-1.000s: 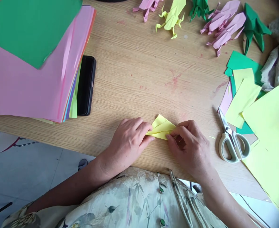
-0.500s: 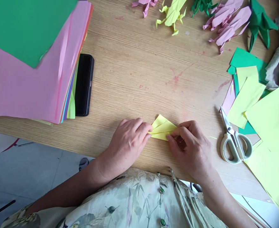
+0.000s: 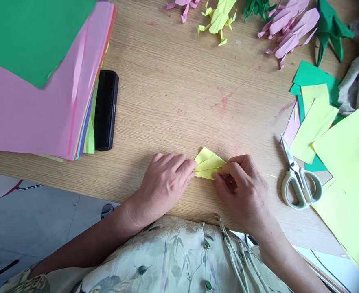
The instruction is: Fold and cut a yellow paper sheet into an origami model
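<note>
A small piece of folded yellow paper [image 3: 208, 163] lies near the table's front edge, with crease lines and layered flaps showing. My left hand [image 3: 170, 179] pinches its left end between thumb and forefinger, palm turned down. At the opposite end, my right hand [image 3: 243, 183] grips the lower right edge with thumb and fingertips. The paper's two ends are covered by my fingers. To the right of my right hand lie scissors [image 3: 297, 173] with pale grey handles, their blades pointing away from me.
On the left rests a stack of coloured paper [image 3: 29, 118] beside a black phone [image 3: 105, 110]. Folded figures, including a yellow one [image 3: 219, 20] and a dark green one [image 3: 332, 30], line the far side. Yellow and green paper scraps [image 3: 315, 118] and larger yellow sheets [image 3: 350, 171] cover the right.
The view has shifted very slightly, so the surroundings sit a little further left. Both hands keep their grip on the folded yellow paper, which looks the same.
</note>
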The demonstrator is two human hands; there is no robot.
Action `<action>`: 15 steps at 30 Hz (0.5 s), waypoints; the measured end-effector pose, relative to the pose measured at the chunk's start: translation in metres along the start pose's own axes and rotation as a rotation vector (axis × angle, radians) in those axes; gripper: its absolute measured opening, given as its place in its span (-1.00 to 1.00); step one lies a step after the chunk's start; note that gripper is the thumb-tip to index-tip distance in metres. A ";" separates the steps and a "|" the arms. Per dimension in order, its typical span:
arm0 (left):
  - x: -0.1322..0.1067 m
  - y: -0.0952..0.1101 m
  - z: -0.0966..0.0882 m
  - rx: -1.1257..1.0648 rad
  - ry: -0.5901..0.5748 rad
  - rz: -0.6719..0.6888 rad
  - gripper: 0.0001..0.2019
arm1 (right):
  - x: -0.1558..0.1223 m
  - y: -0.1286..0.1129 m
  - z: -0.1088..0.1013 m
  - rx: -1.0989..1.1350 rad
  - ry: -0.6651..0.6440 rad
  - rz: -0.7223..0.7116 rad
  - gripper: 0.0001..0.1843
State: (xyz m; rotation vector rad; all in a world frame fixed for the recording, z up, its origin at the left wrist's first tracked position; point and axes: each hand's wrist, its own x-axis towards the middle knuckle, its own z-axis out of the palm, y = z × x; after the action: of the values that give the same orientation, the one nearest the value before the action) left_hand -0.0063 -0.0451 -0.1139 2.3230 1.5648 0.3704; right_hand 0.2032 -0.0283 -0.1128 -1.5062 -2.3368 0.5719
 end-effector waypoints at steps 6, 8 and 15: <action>0.001 0.002 0.003 0.015 0.017 -0.021 -0.84 | 0.000 0.000 0.000 -0.009 0.002 -0.009 -0.89; 0.002 0.004 0.003 0.018 0.003 -0.035 -0.88 | 0.000 0.001 0.000 -0.015 -0.001 0.003 -0.90; 0.003 0.006 0.005 0.030 0.028 -0.071 -0.94 | -0.003 0.001 0.001 0.018 -0.005 0.006 -0.95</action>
State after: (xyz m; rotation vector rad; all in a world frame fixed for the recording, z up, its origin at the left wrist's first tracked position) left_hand 0.0018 -0.0454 -0.1159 2.2865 1.6726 0.3667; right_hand 0.2045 -0.0306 -0.1137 -1.5055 -2.3258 0.5976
